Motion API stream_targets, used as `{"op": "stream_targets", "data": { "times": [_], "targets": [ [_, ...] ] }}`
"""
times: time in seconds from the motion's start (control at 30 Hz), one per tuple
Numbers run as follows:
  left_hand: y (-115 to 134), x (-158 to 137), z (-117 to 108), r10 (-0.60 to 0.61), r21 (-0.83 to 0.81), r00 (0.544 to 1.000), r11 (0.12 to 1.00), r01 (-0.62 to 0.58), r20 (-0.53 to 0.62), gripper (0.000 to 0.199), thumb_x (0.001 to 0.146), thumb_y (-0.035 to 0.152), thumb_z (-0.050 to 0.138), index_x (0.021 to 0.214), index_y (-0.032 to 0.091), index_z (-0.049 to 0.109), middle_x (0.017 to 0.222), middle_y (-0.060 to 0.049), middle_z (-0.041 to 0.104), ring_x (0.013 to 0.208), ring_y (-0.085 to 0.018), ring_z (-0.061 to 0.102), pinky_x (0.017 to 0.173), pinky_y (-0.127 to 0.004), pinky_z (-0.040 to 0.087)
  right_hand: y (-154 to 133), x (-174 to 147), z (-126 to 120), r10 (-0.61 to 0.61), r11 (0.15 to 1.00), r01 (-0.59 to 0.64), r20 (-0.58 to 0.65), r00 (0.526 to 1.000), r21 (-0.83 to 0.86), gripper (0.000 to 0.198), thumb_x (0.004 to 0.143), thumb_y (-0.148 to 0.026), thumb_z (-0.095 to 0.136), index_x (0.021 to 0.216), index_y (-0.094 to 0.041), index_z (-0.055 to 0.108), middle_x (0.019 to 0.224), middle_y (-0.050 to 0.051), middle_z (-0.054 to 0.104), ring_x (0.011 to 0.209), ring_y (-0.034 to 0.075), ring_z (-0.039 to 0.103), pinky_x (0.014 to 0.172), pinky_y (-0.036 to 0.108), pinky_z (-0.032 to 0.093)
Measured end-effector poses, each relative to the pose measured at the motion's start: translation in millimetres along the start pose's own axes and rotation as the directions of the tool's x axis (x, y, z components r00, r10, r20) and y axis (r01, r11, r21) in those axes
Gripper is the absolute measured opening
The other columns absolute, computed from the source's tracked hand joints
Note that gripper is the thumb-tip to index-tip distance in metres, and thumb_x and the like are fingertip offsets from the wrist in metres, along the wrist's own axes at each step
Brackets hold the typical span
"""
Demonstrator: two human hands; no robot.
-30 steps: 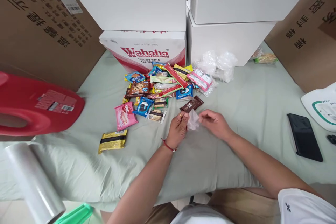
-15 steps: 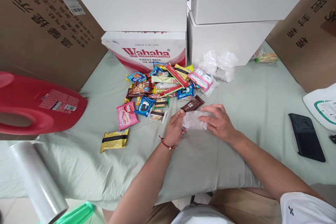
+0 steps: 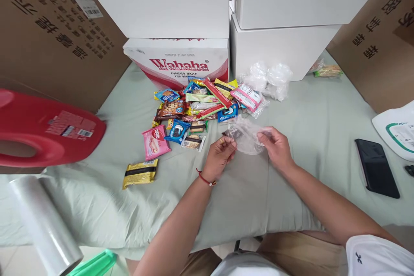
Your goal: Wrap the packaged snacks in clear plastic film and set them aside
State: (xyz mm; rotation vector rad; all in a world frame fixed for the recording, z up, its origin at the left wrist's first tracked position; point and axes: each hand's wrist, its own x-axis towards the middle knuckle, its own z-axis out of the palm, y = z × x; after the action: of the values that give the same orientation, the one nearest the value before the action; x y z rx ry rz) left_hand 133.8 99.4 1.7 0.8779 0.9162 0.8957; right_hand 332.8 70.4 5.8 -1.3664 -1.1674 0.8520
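A thin, clear plastic bag [image 3: 249, 140] is spread between my two hands above the cloth. My left hand [image 3: 220, 155] pinches its left edge, and my right hand [image 3: 276, 146] pinches the right side between thumb and fingers. Behind the bag lies a dark brown snack packet [image 3: 229, 133], partly covered by the film. A heap of wrapped snacks [image 3: 200, 103] sits beyond my hands. Left of my left hand are a round-biscuit packet [image 3: 193, 142], a blue packet [image 3: 177, 130], a pink wafer packet [image 3: 155, 142] and a yellow packet [image 3: 140, 173].
A Wahaba-style water carton [image 3: 181, 62] and white boxes [image 3: 287, 47] stand behind. Crumpled clear bags [image 3: 273, 79] lie right of the heap. A red jug [image 3: 77, 131] and a plastic film roll [image 3: 45, 224] are left; a phone [image 3: 377, 168] and white bottle [image 3: 397, 131] are right.
The bag has gone from a small folded bundle to a wider, opened-out sheet. My right hand has shifted slightly right, and the bag now covers part of the brown packet.
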Motion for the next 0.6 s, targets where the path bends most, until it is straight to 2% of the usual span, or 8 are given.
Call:
{"op": "stream_targets", "data": {
  "times": [0.1, 0.2, 0.23, 0.3, 0.37, 0.43, 0.5, 0.6],
  "targets": [
    [5, 2, -2, 0.034, -0.188, 0.998, 0.981, -0.045, -0.059, 0.038, 0.068, 0.040, 0.088, 0.079, 0.018, 0.059, 0.082, 0.001, 0.067, 0.068, -0.010, 0.061, 0.059, -0.020, 0.046, 4, 10, -1, 0.263, 0.922, -0.246, -0.017, 0.965, 0.298, 0.033, 0.079, -0.051, 0.077, 0.079, -0.023, 0.059, 0.070, -0.003, 0.055, 0.058, 0.012, 0.045, 0.054, 0.026, 0.039],
    [10, 4, -6, 0.005, -0.353, 0.999, 0.935, -0.018, -0.039, 0.033, 0.068, 0.029, 0.086, 0.076, 0.020, 0.055, 0.100, -0.001, 0.073, 0.097, -0.019, 0.069, 0.080, -0.030, 0.055, 6, 15, -3, 0.334, 0.868, -0.330, 0.054, 0.941, 0.372, 0.035, 0.076, -0.049, 0.079, 0.076, -0.023, 0.056, 0.070, -0.004, 0.051, 0.057, 0.011, 0.042, 0.051, 0.025, 0.036],
    [11, 4, -7, -0.002, -0.388, 1.000, 0.922, -0.003, -0.012, 0.030, 0.069, 0.026, 0.083, 0.075, 0.020, 0.054, 0.106, -0.002, 0.073, 0.109, -0.023, 0.068, 0.087, -0.035, 0.055, 7, 15, -4, 0.325, 0.884, -0.321, 0.045, 0.945, 0.340, 0.033, 0.077, -0.049, 0.078, 0.079, -0.023, 0.057, 0.071, -0.003, 0.052, 0.058, 0.011, 0.043, 0.051, 0.025, 0.037],
    [14, 3, -10, -0.001, -0.434, 0.999, 0.901, 0.023, 0.051, 0.025, 0.072, 0.024, 0.078, 0.076, 0.020, 0.054, 0.118, -0.003, 0.073, 0.127, -0.028, 0.061, 0.098, -0.046, 0.052, 7, 12, -6, 0.238, 0.957, -0.224, -0.059, 0.969, 0.186, 0.031, 0.079, -0.050, 0.076, 0.089, -0.024, 0.061, 0.078, -0.002, 0.056, 0.064, 0.014, 0.048, 0.055, 0.026, 0.041],
    [16, 2, -12, 0.005, -0.469, 0.995, 0.882, 0.043, 0.101, 0.020, 0.074, 0.022, 0.074, 0.075, 0.020, 0.054, 0.127, -0.004, 0.071, 0.136, -0.031, 0.055, 0.104, -0.053, 0.048, 7, 9, -7, 0.053, 0.998, -0.059, -0.178, 0.983, -0.027, 0.031, 0.084, -0.050, 0.072, 0.100, -0.025, 0.063, 0.090, 0.002, 0.061, 0.076, 0.016, 0.053, 0.064, 0.029, 0.047],
    [18, 0, -13, 0.010, -0.490, 0.989, 0.869, 0.063, 0.146, 0.017, 0.074, 0.021, 0.072, 0.073, 0.020, 0.055, 0.132, -0.004, 0.069, 0.137, -0.033, 0.054, 0.107, -0.057, 0.046, 6, 6, -8, -0.083, 0.984, 0.054, -0.171, 0.982, -0.172, 0.030, 0.091, -0.052, 0.065, 0.104, -0.025, 0.064, 0.100, 0.005, 0.063, 0.086, 0.018, 0.056, 0.073, 0.031, 0.049],
    [19, -1, -12, 0.010, -0.495, 0.982, 0.864, 0.087, 0.190, 0.013, 0.074, 0.019, 0.070, 0.072, 0.019, 0.057, 0.136, -0.004, 0.067, 0.137, -0.035, 0.054, 0.106, -0.060, 0.047, 5, 5, -7, -0.074, 0.981, 0.059, -0.077, 0.994, -0.187, 0.032, 0.096, -0.055, 0.058, 0.102, -0.024, 0.065, 0.097, 0.005, 0.064, 0.083, 0.018, 0.057, 0.073, 0.031, 0.048],
    [18, -4, -9, -0.005, -0.471, 0.972, 0.874, 0.118, 0.236, 0.009, 0.072, 0.018, 0.068, 0.070, 0.018, 0.060, 0.139, -0.005, 0.065, 0.135, -0.037, 0.056, 0.103, -0.060, 0.049, 6, 6, -3, 0.016, 0.990, -0.012, 0.024, 1.000, -0.143, 0.037, 0.094, -0.059, 0.059, 0.099, -0.023, 0.067, 0.089, 0.003, 0.065, 0.075, 0.016, 0.055, 0.069, 0.030, 0.045]
  ]
}}
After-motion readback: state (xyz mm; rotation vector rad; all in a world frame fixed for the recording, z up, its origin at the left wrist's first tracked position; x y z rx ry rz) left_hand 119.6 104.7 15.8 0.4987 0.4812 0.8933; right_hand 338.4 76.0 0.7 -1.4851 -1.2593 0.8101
